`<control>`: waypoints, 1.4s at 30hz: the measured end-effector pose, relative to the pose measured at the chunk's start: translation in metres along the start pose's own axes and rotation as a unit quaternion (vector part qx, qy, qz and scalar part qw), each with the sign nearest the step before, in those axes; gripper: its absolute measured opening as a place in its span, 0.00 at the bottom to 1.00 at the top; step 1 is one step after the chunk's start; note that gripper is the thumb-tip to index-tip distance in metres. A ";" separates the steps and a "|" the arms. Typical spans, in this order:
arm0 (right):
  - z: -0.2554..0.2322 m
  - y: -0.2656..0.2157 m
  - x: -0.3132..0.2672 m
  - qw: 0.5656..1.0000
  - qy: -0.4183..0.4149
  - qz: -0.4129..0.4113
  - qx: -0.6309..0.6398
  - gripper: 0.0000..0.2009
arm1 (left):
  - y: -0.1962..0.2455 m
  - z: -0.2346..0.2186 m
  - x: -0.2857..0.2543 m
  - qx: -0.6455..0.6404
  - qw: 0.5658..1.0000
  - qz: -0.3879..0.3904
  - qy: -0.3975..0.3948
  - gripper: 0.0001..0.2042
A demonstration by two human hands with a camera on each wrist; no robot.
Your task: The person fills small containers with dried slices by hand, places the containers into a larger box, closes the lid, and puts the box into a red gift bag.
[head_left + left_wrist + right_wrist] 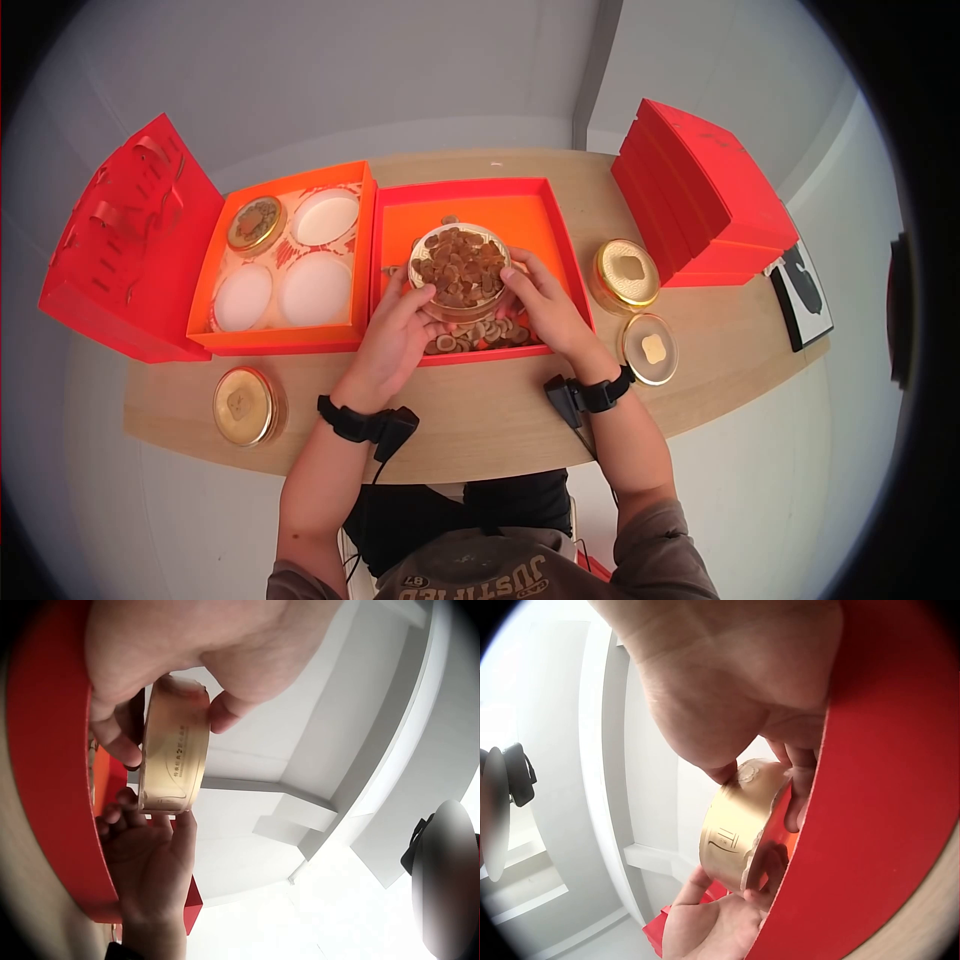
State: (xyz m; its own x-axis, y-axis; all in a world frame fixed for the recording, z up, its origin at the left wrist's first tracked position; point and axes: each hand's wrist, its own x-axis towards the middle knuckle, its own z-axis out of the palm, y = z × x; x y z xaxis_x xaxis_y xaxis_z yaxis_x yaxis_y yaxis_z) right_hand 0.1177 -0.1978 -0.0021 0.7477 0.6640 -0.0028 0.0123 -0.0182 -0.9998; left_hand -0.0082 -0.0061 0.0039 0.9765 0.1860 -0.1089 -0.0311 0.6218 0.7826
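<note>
Both hands grip a round clear-walled jar (462, 312), the left hand (393, 345) at its left side and the right hand (550, 310) at its right. Brown dried slices (460, 265) are heaped inside its open top. It is held above a red box tray (562, 300) with an orange inside, where loose dried slices (478, 336) lie along the near edge. Gold facing with dark print covers the jar's side (174, 750) in the left wrist view. From the right wrist, a thumb presses one edge of the jar (731, 832), with fingers at the opposite edge.
Left of the tray, an orange box (205, 300) holds one gold-rimmed jar (256, 223) and three round white recesses. More gold jars stand at front left (245, 406) and right (627, 274), near a round lid (651, 349). Red bag (130, 240) and red boxes (700, 200) flank them.
</note>
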 end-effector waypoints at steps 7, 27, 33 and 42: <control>0.001 -0.001 0.000 1.000 0.001 -0.004 0.006 0.26 | 0.000 -0.001 0.000 -0.001 1.000 0.000 -0.006 0.19; 0.001 -0.001 0.000 1.000 -0.001 -0.008 0.004 0.25 | 0.000 0.000 0.000 -0.003 1.000 0.003 -0.004 0.18; 0.003 -0.005 -0.001 1.000 0.002 -0.004 0.005 0.24 | -0.001 -0.002 0.001 -0.005 1.000 0.005 -0.005 0.18; 0.001 -0.004 -0.002 1.000 0.001 -0.006 0.006 0.24 | 0.000 -0.001 0.000 -0.003 1.000 0.002 -0.011 0.18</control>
State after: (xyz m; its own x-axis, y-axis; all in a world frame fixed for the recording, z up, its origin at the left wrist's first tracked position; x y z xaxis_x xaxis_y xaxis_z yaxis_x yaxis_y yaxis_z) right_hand 0.1156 -0.1977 0.0015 0.7495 0.6620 0.0083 0.0127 -0.0019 -0.9999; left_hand -0.0085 -0.0055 0.0034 0.9807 0.1727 -0.0922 -0.0369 0.6254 0.7794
